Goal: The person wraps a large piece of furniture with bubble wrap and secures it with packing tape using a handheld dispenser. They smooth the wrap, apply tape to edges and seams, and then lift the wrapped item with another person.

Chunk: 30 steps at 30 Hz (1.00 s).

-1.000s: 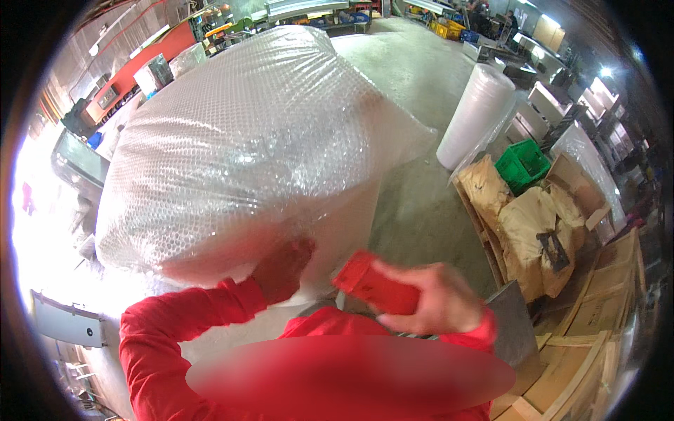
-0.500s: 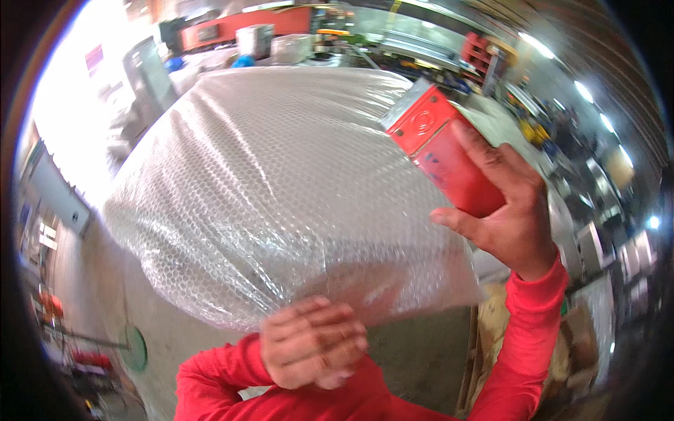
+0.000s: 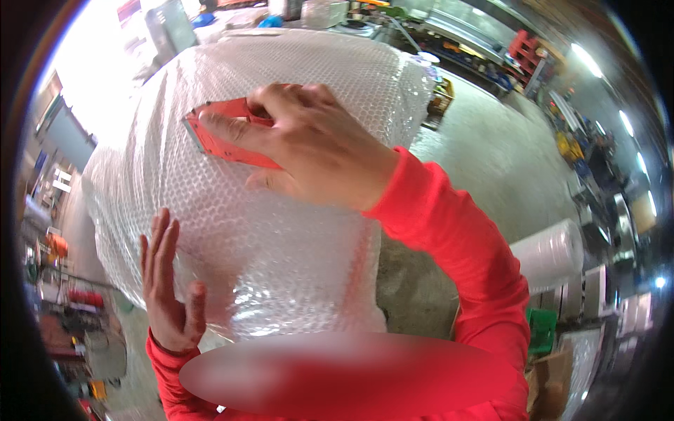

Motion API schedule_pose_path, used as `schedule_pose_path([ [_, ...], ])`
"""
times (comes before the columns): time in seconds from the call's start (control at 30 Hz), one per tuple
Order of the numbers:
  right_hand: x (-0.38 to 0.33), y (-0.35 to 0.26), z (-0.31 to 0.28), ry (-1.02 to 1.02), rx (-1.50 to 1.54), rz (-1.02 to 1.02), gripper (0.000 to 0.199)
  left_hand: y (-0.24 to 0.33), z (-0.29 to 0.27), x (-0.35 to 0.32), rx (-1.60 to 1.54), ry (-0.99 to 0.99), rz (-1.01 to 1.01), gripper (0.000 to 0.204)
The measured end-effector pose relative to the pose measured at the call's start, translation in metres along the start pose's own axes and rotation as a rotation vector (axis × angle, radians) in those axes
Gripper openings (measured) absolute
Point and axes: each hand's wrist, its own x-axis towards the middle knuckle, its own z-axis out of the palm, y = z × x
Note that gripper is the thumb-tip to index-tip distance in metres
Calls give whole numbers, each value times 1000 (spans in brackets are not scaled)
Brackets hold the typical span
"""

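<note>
A large bulky thing wrapped in clear bubble wrap (image 3: pixel 309 245) fills the middle of the view; what lies inside is hidden. My right hand (image 3: pixel 309 140) reaches across it, wrapped round a red boxy hand tool (image 3: pixel 232 151) with a metal front edge. That metal edge points left and lies at the upper-left part of the wrap. Lower left, my left hand (image 3: pixel 165 281) is open, fingers stretched upward and thumb apart, against or just over the wrap's near-left side. A loose flap of wrap hangs toward me. Red sleeves cover both my arms.
To the right stand a roll of clear wrap (image 3: pixel 551 252), a green crate (image 3: pixel 542 331) and a cardboard box (image 3: pixel 551 382). Benches with metal parts and a red rack (image 3: pixel 523 50) line the back right. Grey concrete floor (image 3: pixel 477 147) shows beyond the bundle.
My right hand has swung left with the red tool, from the wrap's right side down onto its upper left. My left hand has moved left and opened. The view has shifted too.
</note>
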Motion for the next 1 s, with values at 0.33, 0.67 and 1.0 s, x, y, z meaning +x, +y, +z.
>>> schedule_pose_path([
  [0.33,-256,-55,-13,42,1702,1194,33,153,123,-143,-11,555,37,106],
  [0.67,-233,-54,-11,-527,2260,1060,25,236,152,-127,251,582,-372,42],
  [1.0,-215,-92,-47,-89,2516,1120,30,245,175,-99,-117,695,-460,25],
])
